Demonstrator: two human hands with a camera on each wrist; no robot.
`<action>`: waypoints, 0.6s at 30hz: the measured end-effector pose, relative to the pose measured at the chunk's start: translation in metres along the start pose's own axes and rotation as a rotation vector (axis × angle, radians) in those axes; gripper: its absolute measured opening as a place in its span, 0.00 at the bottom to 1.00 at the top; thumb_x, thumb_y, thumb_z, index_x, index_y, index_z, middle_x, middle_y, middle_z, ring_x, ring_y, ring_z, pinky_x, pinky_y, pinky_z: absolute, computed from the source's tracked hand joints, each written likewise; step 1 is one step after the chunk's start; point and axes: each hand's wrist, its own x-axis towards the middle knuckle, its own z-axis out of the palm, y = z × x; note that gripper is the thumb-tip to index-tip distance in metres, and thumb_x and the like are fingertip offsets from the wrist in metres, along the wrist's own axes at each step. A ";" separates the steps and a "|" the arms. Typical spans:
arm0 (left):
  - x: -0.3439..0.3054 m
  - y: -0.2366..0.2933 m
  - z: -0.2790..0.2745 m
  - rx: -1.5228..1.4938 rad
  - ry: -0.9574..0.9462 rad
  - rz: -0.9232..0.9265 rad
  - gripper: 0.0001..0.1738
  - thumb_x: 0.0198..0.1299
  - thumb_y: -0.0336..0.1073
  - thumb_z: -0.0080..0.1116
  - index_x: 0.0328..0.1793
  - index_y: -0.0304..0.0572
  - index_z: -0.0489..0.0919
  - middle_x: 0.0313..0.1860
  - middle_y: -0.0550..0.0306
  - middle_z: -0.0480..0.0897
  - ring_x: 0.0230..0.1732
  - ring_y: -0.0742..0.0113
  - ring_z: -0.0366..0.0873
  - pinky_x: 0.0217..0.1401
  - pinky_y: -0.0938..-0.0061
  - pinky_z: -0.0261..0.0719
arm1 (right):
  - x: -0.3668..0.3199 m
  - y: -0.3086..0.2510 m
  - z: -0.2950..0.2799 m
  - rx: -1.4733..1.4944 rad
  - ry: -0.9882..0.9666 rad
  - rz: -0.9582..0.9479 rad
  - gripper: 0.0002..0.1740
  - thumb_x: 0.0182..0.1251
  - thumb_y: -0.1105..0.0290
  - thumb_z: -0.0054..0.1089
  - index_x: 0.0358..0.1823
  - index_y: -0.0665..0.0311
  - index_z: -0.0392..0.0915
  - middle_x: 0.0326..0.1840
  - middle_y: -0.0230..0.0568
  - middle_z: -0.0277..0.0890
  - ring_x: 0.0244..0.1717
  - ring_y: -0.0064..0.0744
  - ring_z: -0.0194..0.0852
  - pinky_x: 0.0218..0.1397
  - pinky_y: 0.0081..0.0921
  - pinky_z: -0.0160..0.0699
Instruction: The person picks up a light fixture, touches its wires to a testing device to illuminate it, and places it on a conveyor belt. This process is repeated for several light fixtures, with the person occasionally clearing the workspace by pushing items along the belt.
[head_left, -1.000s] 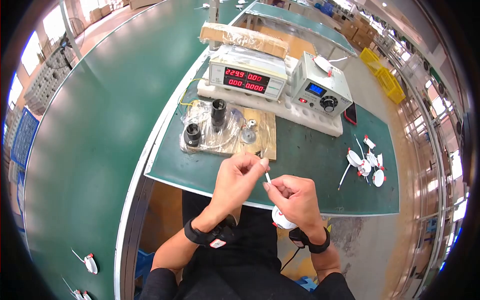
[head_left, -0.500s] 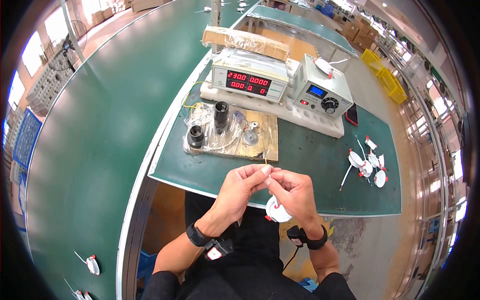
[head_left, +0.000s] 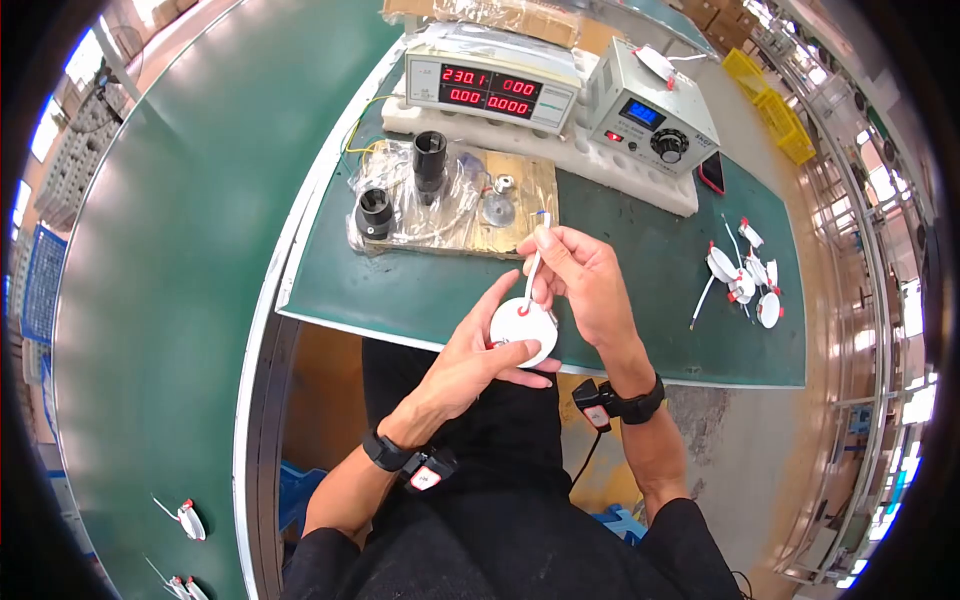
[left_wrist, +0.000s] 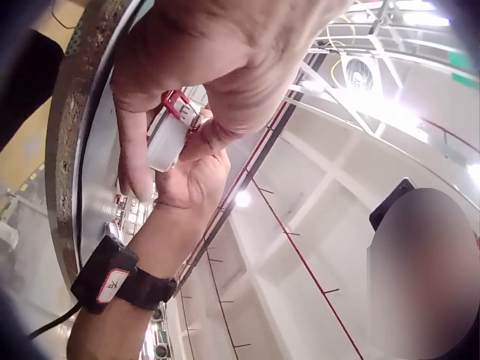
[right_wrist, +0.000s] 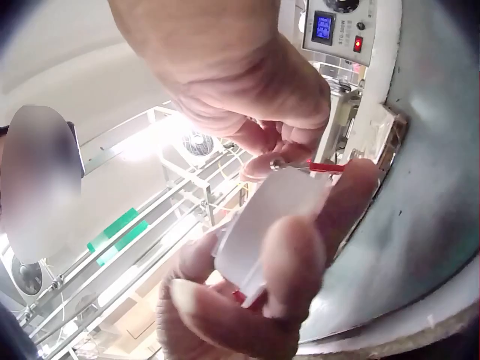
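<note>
On my far left runs the broad green conveyor belt (head_left: 170,250), with a few small white lamps (head_left: 186,521) lying on it near the bottom edge. Next comes the green table mat (head_left: 620,290). A pale wooden board (head_left: 530,205) lies on it and carries two black cylindrical lamp sockets (head_left: 430,160) under crumpled clear film. Behind the board is the grey bench meter with red digits (head_left: 490,88).

In the middle, over the near edge of the mat, my left hand (head_left: 465,360) cradles the round white plastic downlight (head_left: 523,330). Its thumb lies along the rim and its fingers curl round the lamp from beneath, which shows clearly in the right wrist view (right_wrist: 270,217). A red spring clip (left_wrist: 176,101) sticks out at the lamp's side.

Just right of the lamp, my right hand (head_left: 580,280) pinches the thin white lead (head_left: 533,262) between thumb and forefinger. The lead rises from the lamp, and its tip pokes out above the fingers near the board's corner.

Further right stand the grey box with a blue display and black knob (head_left: 650,125) and a dark phone (head_left: 712,172). Beyond them lies a loose cluster of white round lamps with red clips (head_left: 745,285).
</note>
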 end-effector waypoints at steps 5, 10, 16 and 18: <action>0.014 0.017 -0.007 -0.173 -0.110 -0.131 0.38 0.66 0.24 0.61 0.79 0.37 0.58 0.59 0.45 0.80 0.51 0.46 0.88 0.53 0.60 0.92 | 0.023 0.006 -0.008 -0.054 -0.011 0.065 0.21 0.84 0.58 0.50 0.41 0.69 0.81 0.25 0.31 0.76 0.17 0.13 0.65 0.19 0.14 0.62; 0.032 0.013 -0.008 -0.123 -0.073 -0.135 0.31 0.67 0.24 0.62 0.74 0.37 0.64 0.59 0.41 0.82 0.53 0.44 0.88 0.55 0.63 0.92 | 0.051 0.022 -0.017 -0.087 -0.071 0.190 0.22 0.84 0.54 0.50 0.34 0.63 0.77 0.20 0.29 0.72 0.14 0.11 0.56 0.16 0.16 0.51; 0.049 0.020 -0.011 -0.085 -0.023 -0.144 0.29 0.65 0.23 0.63 0.71 0.37 0.67 0.56 0.43 0.84 0.51 0.48 0.89 0.54 0.63 0.92 | 0.069 0.020 -0.015 -0.321 -0.077 0.180 0.24 0.82 0.54 0.51 0.28 0.62 0.75 0.19 0.24 0.67 0.17 0.12 0.54 0.20 0.19 0.53; 0.054 0.022 -0.012 -0.095 -0.023 -0.144 0.29 0.65 0.23 0.63 0.71 0.37 0.68 0.56 0.44 0.84 0.51 0.49 0.89 0.53 0.63 0.92 | 0.073 0.019 -0.017 -0.405 -0.059 0.174 0.24 0.81 0.54 0.52 0.27 0.63 0.75 0.19 0.23 0.65 0.18 0.12 0.55 0.21 0.19 0.54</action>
